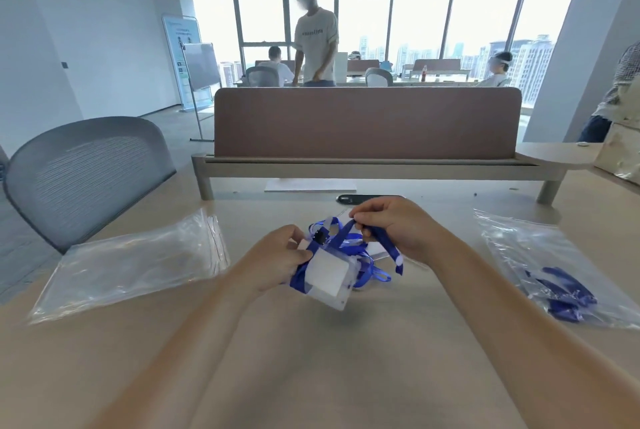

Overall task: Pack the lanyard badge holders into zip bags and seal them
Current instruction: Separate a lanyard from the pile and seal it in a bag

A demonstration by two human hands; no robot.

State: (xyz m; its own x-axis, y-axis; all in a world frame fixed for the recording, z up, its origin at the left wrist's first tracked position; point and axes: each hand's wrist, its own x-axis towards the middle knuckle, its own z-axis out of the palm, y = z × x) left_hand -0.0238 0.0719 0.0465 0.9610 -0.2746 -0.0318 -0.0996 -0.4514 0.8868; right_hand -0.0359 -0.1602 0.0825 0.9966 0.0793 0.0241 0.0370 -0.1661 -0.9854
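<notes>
Item one, as I log it from my remote feed: a clear badge holder (327,278) with a white card inside, its blue lanyard (346,242) bunched in loops around it, held just above the middle of the table (311,366). The left hand (280,255) grasps the holder at its black clip end, and the right hand (391,228) pinches a strand of the strap. Item two is a clear zip bag (138,266) lying flat on the table's left; item three, a second zip bag (554,273) on the right with blue lanyards in it; beyond these I note a brown divider (367,124) and a grey mesh chair (90,172).
</notes>
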